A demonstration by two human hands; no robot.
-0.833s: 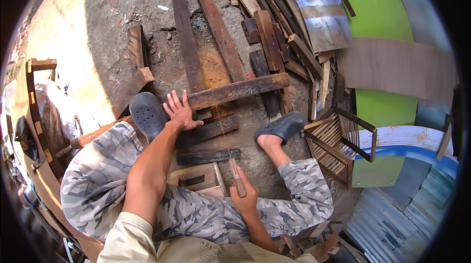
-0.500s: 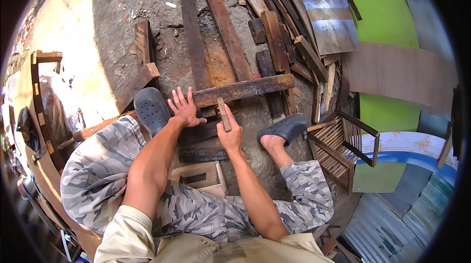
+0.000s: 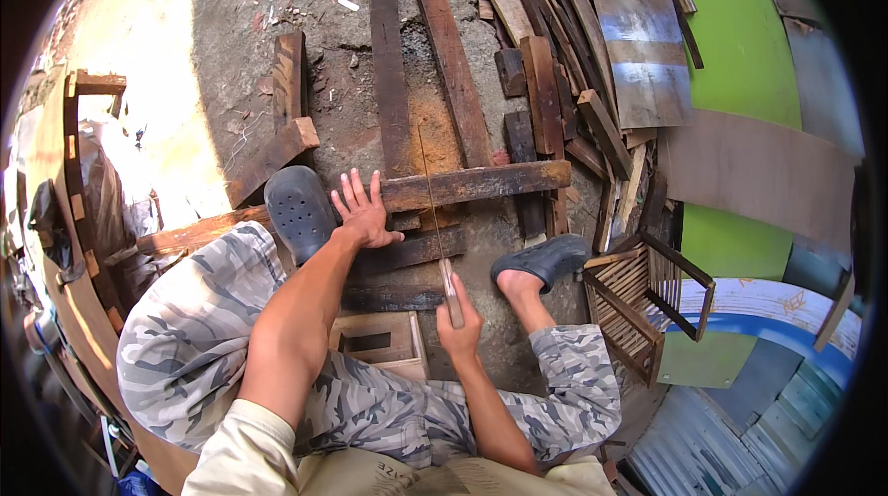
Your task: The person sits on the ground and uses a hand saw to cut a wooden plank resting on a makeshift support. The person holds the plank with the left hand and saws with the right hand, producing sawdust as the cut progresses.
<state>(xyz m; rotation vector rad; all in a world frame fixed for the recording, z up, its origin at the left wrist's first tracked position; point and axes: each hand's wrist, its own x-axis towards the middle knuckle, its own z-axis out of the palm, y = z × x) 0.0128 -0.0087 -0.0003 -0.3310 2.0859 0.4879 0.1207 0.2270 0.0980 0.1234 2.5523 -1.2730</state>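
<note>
A dark wooden beam (image 3: 495,181) lies crosswise in front of me. My left hand (image 3: 363,217) is spread flat, its fingers resting at the beam's left part. My right hand (image 3: 461,328) is wrapped round the light wooden handle of a handsaw (image 3: 451,285). The saw's thin blade runs away from me across the beam, just left of its middle, seen nearly edge-on. How deep the blade sits in the wood I cannot tell. Orange sawdust (image 3: 433,131) lies on the ground beyond. A dark clog (image 3: 301,211) on my left foot is beside my left hand.
Two long planks (image 3: 388,61) stretch away beyond the beam. Stacked timber (image 3: 564,52) leans along the right, by green panels (image 3: 731,43). A small slatted wooden stool (image 3: 638,288) is near my right clog (image 3: 541,262). A wooden box frame (image 3: 393,339) sits between my legs.
My right hand has drawn the saw back toward me, so the handle is now farther from the beam. My left hand keeps its place on the beam. The whole view has shifted slightly.
</note>
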